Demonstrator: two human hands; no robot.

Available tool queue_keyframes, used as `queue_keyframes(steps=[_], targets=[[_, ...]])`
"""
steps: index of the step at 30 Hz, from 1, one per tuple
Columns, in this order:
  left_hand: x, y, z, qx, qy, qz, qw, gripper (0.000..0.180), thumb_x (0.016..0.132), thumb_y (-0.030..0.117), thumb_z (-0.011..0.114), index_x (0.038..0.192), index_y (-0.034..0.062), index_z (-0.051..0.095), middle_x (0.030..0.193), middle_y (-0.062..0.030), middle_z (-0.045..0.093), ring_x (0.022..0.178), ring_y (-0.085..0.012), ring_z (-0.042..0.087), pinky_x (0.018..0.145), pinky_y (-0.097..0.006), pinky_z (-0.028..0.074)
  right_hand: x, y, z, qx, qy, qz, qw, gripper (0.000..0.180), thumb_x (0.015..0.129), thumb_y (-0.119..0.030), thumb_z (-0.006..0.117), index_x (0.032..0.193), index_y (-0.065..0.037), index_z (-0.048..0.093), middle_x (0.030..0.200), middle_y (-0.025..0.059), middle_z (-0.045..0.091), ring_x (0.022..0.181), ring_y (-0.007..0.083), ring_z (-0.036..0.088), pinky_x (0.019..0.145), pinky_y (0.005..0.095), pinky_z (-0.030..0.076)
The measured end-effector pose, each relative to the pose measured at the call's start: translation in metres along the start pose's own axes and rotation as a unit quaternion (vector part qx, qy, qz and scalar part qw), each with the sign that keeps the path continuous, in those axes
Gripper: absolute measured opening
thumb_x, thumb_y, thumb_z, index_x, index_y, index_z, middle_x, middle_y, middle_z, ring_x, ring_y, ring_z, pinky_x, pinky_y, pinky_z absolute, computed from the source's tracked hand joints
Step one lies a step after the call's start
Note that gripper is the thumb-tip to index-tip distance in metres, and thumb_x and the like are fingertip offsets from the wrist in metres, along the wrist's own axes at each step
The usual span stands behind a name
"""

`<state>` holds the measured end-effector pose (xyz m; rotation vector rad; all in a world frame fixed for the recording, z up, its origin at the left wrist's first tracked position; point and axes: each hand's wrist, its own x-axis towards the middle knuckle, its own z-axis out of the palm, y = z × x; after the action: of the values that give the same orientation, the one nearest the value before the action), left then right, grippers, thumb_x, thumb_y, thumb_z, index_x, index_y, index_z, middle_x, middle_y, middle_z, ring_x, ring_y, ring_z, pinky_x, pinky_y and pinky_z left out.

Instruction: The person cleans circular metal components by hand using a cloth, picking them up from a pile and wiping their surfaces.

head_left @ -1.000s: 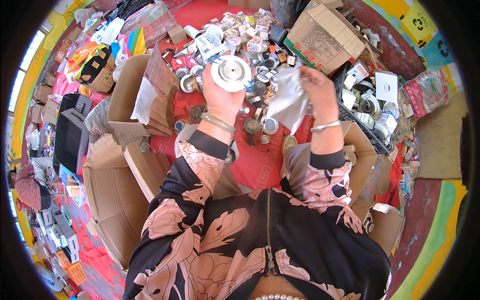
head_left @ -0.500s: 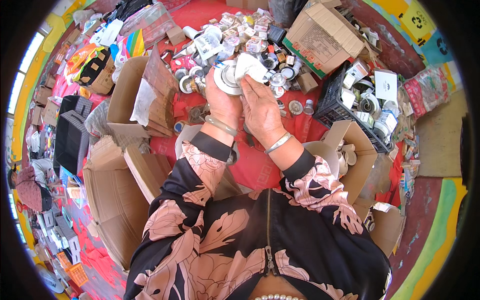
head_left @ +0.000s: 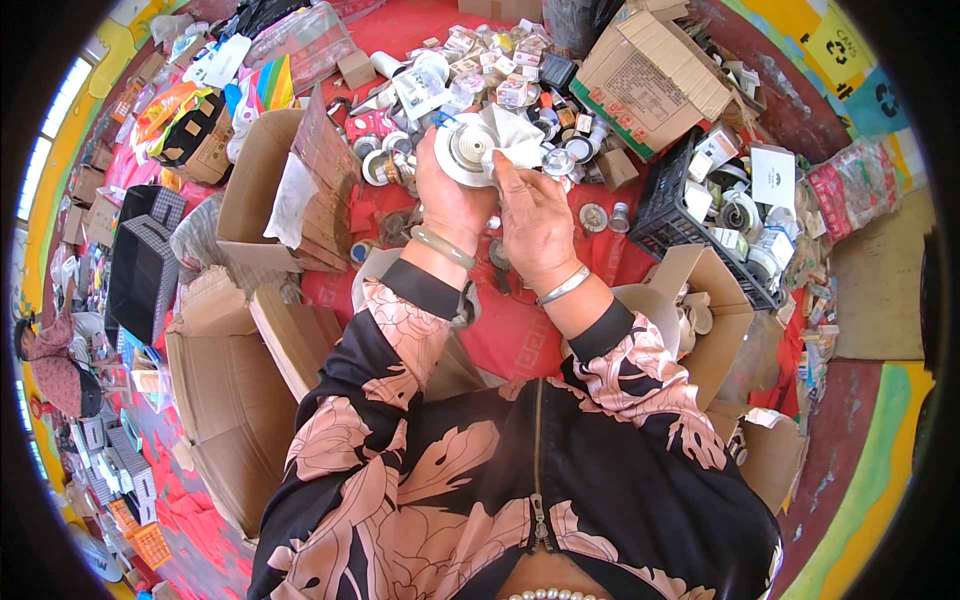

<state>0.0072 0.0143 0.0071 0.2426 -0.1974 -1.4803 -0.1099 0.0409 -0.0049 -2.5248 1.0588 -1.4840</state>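
My left hand (head_left: 452, 200) is closed round the edge of a round white fitting (head_left: 461, 150) with concentric rings, which resembles a downlight. Its ringed face is turned up toward me. In my right hand (head_left: 538, 222) is a crumpled white cloth (head_left: 519, 137), pinched between thumb and fingers and pressed against the fitting's right side. Both hands are raised over the red floor covering, just in front of a heap of small boxes and round lamp parts (head_left: 480, 70). The fitting's underside is hidden by my left hand.
To the right are a black crate (head_left: 655, 218) full of round fittings and an open carton (head_left: 738, 320). Cardboard boxes (head_left: 262, 175) stand on the left, with black bins (head_left: 140, 270) beyond. A large carton (head_left: 650, 85) leans at the back right. Another person (head_left: 62, 362) is at the far left.
The fitting has tipped so its ringed face shows more fully. The cloth and my right hand have shifted slightly right and down. At the far left, the other person has moved a little.
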Motion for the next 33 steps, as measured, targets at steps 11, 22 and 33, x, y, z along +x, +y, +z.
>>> queue_keyframes(steps=[11,22,33], targets=[[0.004,-0.001,-0.005,0.049,0.013,0.049,0.997,0.054,0.090,0.041,0.032,0.117,-0.0007,0.052,0.110,-0.0115,0.059,0.104,-0.0255,0.055,0.094,-0.040,0.040,0.029,0.033,-0.042,0.468,0.070,0.390,0.790,0.023,0.083,0.006,0.050,0.103,0.004,0.061,0.094,0.0054,0.065,0.082,0.0114,0.060,0.070,0.0221,0.048],[-0.015,-0.032,0.008,0.086,0.027,-0.044,0.995,0.045,0.093,0.038,0.033,0.120,0.0062,0.050,0.118,-0.0070,0.056,0.106,-0.0223,0.054,0.094,-0.035,0.042,0.017,0.025,0.001,0.090,-0.039,0.113,0.989,0.044,0.086,-0.021,0.054,0.125,0.001,0.046,0.128,0.0236,0.045,0.123,0.0381,0.039,0.103,0.0407,0.030],[-0.025,-0.041,0.003,0.302,-0.016,-0.099,0.948,0.041,0.092,0.040,0.042,0.111,0.0046,0.052,0.104,-0.0042,0.056,0.094,-0.0127,0.053,0.084,-0.027,0.043,0.006,0.033,0.017,0.275,0.074,0.354,0.891,0.040,0.095,-0.031,0.035,0.119,-0.003,0.052,0.118,0.0204,0.054,0.113,0.0318,0.049,0.096,0.0335,0.036]])
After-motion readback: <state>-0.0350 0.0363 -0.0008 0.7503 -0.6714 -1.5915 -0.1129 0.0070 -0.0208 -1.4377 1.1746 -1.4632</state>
